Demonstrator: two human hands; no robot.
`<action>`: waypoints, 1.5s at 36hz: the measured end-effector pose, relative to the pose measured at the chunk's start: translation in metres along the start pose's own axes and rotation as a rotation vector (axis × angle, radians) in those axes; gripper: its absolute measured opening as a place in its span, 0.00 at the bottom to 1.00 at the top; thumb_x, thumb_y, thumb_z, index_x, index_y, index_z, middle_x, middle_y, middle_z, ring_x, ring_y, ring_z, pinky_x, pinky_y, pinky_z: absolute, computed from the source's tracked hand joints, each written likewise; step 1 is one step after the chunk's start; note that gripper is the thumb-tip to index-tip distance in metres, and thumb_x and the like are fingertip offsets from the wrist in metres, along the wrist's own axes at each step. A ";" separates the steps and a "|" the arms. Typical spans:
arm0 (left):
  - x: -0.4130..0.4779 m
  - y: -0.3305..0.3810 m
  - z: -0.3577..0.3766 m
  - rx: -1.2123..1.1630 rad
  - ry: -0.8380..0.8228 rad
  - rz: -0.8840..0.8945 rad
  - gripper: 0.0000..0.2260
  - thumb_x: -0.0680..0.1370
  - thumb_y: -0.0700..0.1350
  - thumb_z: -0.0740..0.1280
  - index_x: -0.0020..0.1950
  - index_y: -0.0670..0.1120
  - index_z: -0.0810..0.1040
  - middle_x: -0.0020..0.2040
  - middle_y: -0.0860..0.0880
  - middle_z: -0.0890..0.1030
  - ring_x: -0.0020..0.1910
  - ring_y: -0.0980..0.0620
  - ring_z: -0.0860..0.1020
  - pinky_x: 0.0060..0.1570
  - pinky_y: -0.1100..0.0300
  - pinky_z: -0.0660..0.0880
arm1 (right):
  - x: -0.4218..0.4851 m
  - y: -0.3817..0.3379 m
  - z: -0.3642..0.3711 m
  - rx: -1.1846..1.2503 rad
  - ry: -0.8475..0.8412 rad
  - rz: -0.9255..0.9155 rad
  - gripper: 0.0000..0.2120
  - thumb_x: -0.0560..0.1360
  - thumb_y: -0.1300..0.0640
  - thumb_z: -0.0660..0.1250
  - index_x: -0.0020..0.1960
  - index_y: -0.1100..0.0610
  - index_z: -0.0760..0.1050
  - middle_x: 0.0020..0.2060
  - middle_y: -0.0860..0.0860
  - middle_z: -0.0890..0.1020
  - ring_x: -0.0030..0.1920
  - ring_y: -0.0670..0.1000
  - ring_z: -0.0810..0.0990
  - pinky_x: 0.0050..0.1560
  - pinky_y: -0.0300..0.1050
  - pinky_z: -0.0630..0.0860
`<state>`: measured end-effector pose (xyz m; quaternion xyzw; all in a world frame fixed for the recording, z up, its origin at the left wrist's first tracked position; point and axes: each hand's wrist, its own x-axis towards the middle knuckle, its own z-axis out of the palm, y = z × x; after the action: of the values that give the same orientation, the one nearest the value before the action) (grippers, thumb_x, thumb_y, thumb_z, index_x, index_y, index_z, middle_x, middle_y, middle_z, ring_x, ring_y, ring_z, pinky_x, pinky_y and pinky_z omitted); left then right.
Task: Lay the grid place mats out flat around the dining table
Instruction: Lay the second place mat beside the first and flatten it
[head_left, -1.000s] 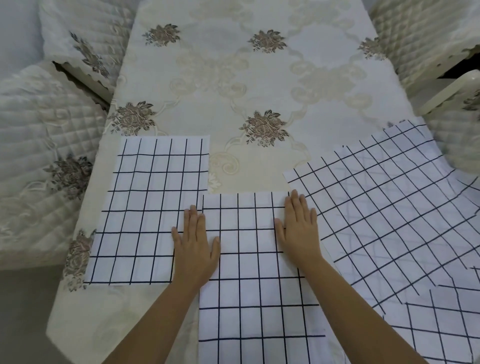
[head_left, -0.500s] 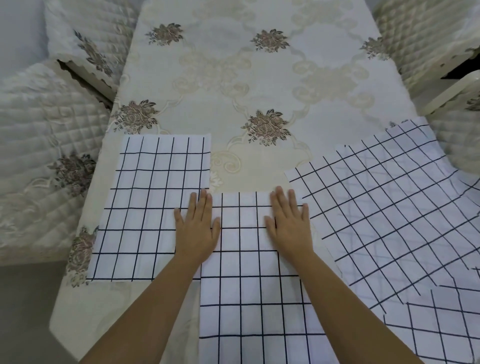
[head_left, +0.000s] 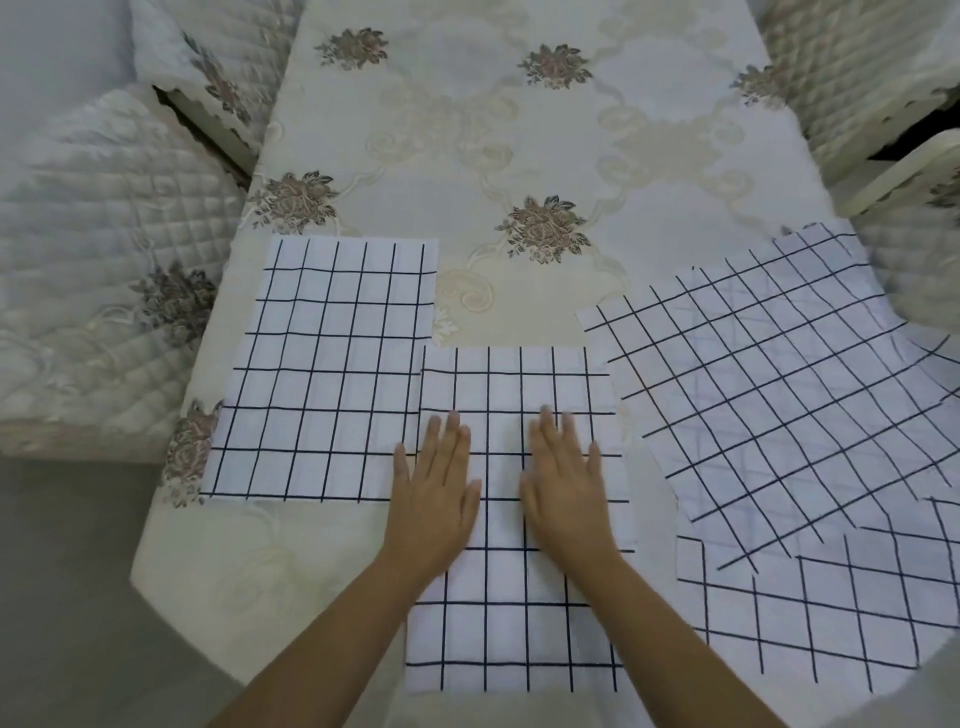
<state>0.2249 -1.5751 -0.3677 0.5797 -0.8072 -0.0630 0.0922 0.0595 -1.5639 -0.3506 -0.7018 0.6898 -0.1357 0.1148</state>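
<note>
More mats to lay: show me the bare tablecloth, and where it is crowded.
Bare: the far half of the tablecloth, and its near-left corner below the left mat. Crowded: near edge, left hand and right hand on the middle mat, right mats overlapping.

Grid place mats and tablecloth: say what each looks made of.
Grid place mats: thin matte white cloth, probably cotton or a blend; they lie limp, and on the right pile lower grid lines show through. Tablecloth: cream fabric with slight sheen, seemingly embroidered flowers and raised scrolls; fibre unclear.
</note>
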 end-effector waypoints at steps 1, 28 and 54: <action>-0.010 0.003 0.004 0.002 -0.001 0.020 0.25 0.81 0.52 0.41 0.77 0.45 0.45 0.78 0.49 0.46 0.76 0.52 0.41 0.72 0.45 0.46 | -0.007 -0.009 0.005 -0.015 -0.002 -0.039 0.26 0.74 0.54 0.53 0.71 0.59 0.60 0.70 0.57 0.68 0.71 0.56 0.58 0.67 0.63 0.59; -0.088 0.021 0.016 -0.055 0.000 0.053 0.25 0.81 0.51 0.39 0.77 0.45 0.43 0.77 0.49 0.41 0.76 0.51 0.42 0.70 0.46 0.46 | -0.094 -0.025 0.029 -0.121 0.045 0.037 0.30 0.74 0.48 0.52 0.73 0.60 0.57 0.75 0.54 0.57 0.76 0.54 0.46 0.70 0.61 0.59; -0.095 0.022 -0.009 -0.029 -0.142 -0.001 0.22 0.71 0.49 0.55 0.64 0.45 0.72 0.66 0.45 0.75 0.69 0.48 0.63 0.52 0.36 0.73 | -0.112 -0.009 0.002 -0.024 -0.012 0.182 0.21 0.68 0.56 0.55 0.58 0.54 0.76 0.58 0.51 0.81 0.60 0.55 0.77 0.49 0.53 0.78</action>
<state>0.2366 -1.4782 -0.3612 0.5730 -0.8102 -0.1157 0.0432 0.0677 -1.4522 -0.3523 -0.6382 0.7517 -0.1120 0.1226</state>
